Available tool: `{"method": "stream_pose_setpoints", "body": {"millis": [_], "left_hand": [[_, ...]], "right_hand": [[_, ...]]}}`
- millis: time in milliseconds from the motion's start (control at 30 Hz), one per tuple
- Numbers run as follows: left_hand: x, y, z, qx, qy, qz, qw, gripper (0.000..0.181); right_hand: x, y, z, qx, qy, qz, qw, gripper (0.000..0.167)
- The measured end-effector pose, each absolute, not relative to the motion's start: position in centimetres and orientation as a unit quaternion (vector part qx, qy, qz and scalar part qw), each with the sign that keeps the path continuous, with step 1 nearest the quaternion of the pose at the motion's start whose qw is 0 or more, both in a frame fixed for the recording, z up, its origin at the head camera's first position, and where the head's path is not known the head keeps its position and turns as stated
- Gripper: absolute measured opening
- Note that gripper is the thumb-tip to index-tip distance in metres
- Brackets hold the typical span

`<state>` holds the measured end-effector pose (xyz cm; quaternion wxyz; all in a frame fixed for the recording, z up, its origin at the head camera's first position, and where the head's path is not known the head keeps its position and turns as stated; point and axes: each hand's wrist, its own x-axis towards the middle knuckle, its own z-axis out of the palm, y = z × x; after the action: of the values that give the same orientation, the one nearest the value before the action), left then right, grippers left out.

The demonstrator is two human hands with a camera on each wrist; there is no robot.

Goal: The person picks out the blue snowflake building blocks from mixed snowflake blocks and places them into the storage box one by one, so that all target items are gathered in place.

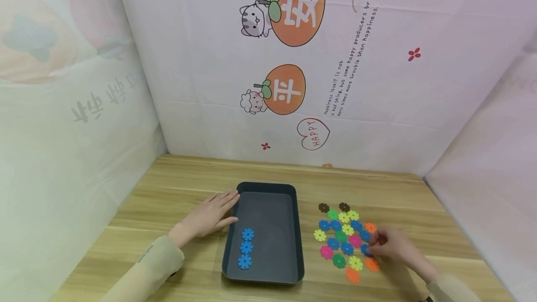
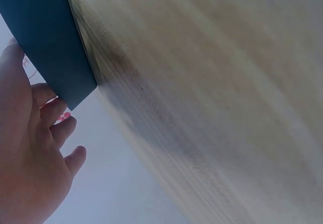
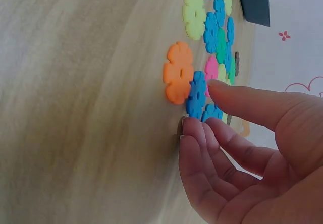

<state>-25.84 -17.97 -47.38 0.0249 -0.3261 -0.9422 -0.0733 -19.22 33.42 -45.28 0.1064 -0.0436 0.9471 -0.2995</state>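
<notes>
A dark grey tray [image 1: 272,236] holds three blue snowflake discs [image 1: 246,247] in a row along its left side. Resting on the tray's left rim is my left hand [image 1: 209,213], fingers extended; the left wrist view shows the fingers [image 2: 53,110] against the tray's outer wall [image 2: 48,37]. Across the table, my right hand [image 1: 392,246] has its thumb and fingertips around the edge of a blue snowflake disc [image 3: 197,95] at the right of a loose group of discs. An orange disc [image 3: 179,72] lies beside that blue one. Fingers partly cover another blue disc [image 3: 212,112].
The scattered group includes brown discs [image 1: 323,208], yellow discs [image 1: 355,263], green discs [image 1: 339,260] and pink discs [image 1: 327,252], right of the tray. The wooden table [image 1: 189,171] meets a printed white cloth wall [image 1: 209,83] behind, with cloth on both sides.
</notes>
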Motion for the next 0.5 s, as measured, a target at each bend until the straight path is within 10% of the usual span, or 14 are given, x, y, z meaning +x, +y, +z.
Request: {"method": "stream_pose_setpoints", "body": {"millis": [500], "left_hand": [[-25.88, -18.04, -47.4, -0.326, -0.942, -0.073, 0.026, 0.071]], "right_hand": [[-19.43, 33.08, -46.12, -0.021, 0.955, -0.279, 0.1, 0.03]]}}
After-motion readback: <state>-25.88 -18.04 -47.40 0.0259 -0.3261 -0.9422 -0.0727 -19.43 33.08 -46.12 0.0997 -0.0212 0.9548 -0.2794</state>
